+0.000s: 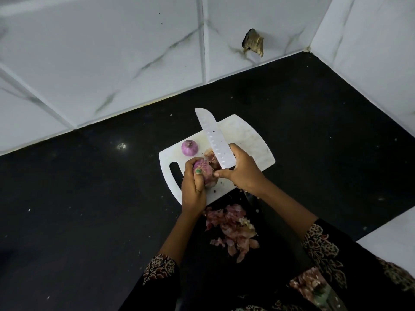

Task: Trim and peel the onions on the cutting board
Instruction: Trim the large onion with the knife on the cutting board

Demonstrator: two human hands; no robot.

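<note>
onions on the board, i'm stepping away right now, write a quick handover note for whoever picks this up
Left hand: grips a red onion above the white cutting board, some skin still on it.
Right hand: grips the knife, blade pointing away, thumb reaching to the onion.
Done: one peeled onion sits on the board's far left; a pile of peels lies on the black counter near the board, a few scraps on the board.
Left: finish peeling the held onion, set it on the board, clear the scraps.
</note>
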